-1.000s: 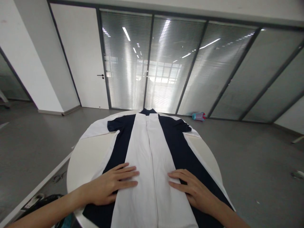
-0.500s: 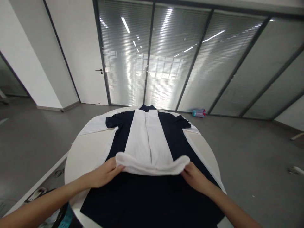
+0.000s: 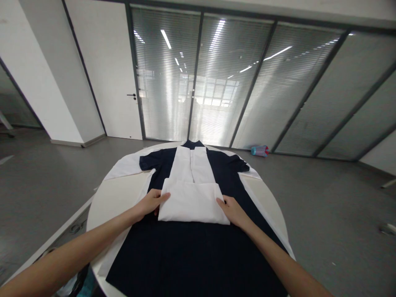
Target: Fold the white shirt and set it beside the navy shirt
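One garment, one bench, two hands.

One navy and white shirt [image 3: 198, 247] lies spread on one round white bench [image 3: 116, 198], its white panels folded up into one flat rectangle. Two hands rest at that fold: one left hand [image 3: 151, 203] and one right hand [image 3: 232, 211]. On the floor beyond lies one small blue and pink bottle [image 3: 259, 151]. One white door [image 3: 107, 74] stands beside four blind-covered glass panels.

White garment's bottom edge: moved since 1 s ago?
Yes. The white garment has had its near end folded away from the person; its near edge now sits mid-table, held by the left hand and right hand.
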A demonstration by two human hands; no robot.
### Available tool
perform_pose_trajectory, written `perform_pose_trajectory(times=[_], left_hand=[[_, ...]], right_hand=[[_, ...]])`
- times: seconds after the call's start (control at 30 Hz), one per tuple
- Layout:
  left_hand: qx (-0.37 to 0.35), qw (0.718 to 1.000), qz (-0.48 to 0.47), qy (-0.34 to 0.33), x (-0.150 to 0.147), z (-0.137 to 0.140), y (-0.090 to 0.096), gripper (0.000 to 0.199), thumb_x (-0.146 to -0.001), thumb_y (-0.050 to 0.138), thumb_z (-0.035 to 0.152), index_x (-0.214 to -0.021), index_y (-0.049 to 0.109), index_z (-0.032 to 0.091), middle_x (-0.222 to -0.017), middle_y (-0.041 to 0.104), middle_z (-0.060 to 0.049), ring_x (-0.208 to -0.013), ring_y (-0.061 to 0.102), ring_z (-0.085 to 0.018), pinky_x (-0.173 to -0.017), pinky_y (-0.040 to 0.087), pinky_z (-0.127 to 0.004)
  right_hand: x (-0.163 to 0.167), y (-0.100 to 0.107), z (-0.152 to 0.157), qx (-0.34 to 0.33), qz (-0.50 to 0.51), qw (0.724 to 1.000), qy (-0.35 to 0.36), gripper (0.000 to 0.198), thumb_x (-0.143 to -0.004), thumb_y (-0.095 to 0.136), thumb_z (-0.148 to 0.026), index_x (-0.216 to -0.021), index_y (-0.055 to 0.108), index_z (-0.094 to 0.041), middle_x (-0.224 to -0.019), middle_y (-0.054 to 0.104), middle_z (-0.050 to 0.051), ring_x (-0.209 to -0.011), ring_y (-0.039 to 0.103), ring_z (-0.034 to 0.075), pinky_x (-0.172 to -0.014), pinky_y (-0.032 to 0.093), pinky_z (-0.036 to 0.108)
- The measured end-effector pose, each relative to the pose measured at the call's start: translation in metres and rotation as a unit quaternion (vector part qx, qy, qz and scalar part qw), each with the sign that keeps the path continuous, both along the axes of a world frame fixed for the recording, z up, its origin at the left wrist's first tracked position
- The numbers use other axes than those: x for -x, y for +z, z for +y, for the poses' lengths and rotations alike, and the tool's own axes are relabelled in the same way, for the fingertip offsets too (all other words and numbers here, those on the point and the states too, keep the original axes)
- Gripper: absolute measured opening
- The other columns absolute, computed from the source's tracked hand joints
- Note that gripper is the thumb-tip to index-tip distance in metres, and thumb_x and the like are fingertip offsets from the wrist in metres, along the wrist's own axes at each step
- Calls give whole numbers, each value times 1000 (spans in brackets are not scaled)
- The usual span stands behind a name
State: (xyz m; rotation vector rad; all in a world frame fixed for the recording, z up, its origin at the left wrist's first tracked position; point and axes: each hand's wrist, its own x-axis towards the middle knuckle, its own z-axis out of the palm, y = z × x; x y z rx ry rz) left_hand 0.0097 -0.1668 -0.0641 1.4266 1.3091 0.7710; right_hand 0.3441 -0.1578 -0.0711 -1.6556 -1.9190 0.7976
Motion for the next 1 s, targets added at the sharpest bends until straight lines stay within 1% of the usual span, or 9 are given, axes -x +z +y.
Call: perform_pose_trajectory(times=[0.07,0.13,0.27,0.37,0.53,0.77,0.87,0.93,1.0], left_hand=[[-17,1000,14,10,1,1,-3,76,-75,68,68,-125,55,11,-57,50,7,-41,41,-8,-36,31,-19],[-34,999,28,32,1,1,-4,96,-78,71,59,-152,27,17,-58,48,9,-39,39,-7,-35,29,-17],[-48,998,32,22,0,-3,-1,104,-82,68,55,-159,7,22,-54,44,11,-40,39,-9,-35,30,-17],[-47,999,4,-10,3,-7,2,93,-86,61,60,-158,17,21,-54,43,10,-44,40,-10,-39,31,-18],[-46,993,17,-103,10,-11,3,70,-80,69,60,-130,61,12,-54,41,7,-49,37,-9,-45,26,-20],[-42,988,43,-143,15,-10,1,70,-80,70,58,-134,59,15,-59,45,6,-52,41,-11,-48,32,-21],[-162,973,133,-94,19,-9,8,60,-85,66,55,-133,61,19,-76,56,0,-67,54,-16,-59,45,-26],[-297,932,204,-32,15,-8,19,50,-89,62,53,-126,65,20,-101,60,-8,-92,60,-23,-81,52,-36],[-384,888,252,-21,3,-6,29,45,-95,54,51,-125,66,21,-123,58,-12,-114,57,-27,-100,46,-44]], right_hand=[[-1,-3,0,-19,-1,1000,-23,31,-94,46,-36,-94,67,-12,-87,71,10,-76,65,24,-66,46,32],[-1,-5,1,-21,1,999,-45,30,-92,51,-32,-112,63,-12,-85,70,8,-70,66,22,-67,48,32],[0,-4,-2,4,31,998,-58,62,-89,57,-24,-147,36,-14,-67,66,-1,-64,68,22,-68,51,34],[-1,0,-7,38,76,995,-48,69,-92,52,-27,-154,23,-12,-71,68,0,-65,69,23,-67,53,35],[-1,7,-14,55,105,992,-53,80,-91,53,-28,-157,13,-9,-74,69,1,-64,69,23,-67,53,35],[-4,4,-15,35,49,997,-53,86,-84,61,-28,-158,18,-13,-60,61,-6,-61,65,20,-68,51,32],[-6,11,-20,-89,-68,991,-74,70,-84,59,-28,-150,39,-18,-85,66,2,-72,65,20,-74,53,35],[2,22,-24,-219,-148,962,-70,54,-88,54,-26,-141,53,-21,-110,63,10,-93,65,25,-85,52,41],[18,35,-24,-300,-191,935,-1,44,-95,46,-25,-136,58,-21,-128,59,14,-114,59,28,-99,47,46]])
